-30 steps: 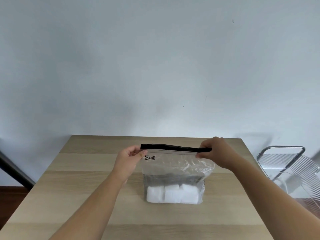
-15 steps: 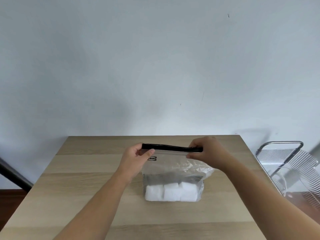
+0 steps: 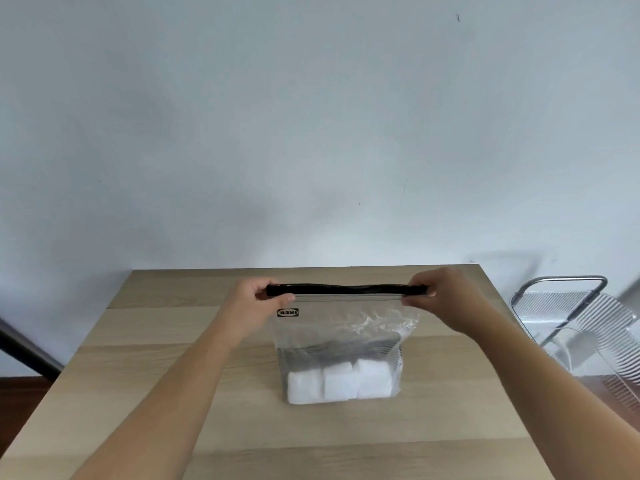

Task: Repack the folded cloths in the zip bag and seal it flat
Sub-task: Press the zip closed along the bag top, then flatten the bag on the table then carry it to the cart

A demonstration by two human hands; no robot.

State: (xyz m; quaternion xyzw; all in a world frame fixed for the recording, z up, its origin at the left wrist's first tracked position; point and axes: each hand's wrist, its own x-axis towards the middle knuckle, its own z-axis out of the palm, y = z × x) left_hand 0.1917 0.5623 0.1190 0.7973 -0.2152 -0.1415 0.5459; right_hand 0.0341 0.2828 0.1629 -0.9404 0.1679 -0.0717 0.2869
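A clear zip bag (image 3: 341, 327) with a black zip strip (image 3: 346, 289) stands upright on the wooden table (image 3: 156, 375). Three white folded cloths (image 3: 337, 381) sit side by side at its bottom, with something dark behind them. My left hand (image 3: 254, 301) pinches the left end of the strip. My right hand (image 3: 440, 294) pinches the right end. The strip is stretched level between both hands, above the table.
A pale wall rises just behind the table's far edge. A clear ribbed chair with a metal frame (image 3: 575, 320) stands off the table's right side. A dark slanted bar (image 3: 27, 355) shows at the left.
My right hand has slid outward along the zip strip to its right end. The strip now looks straighter and tauter. The left hand kept its pinch on the left end.
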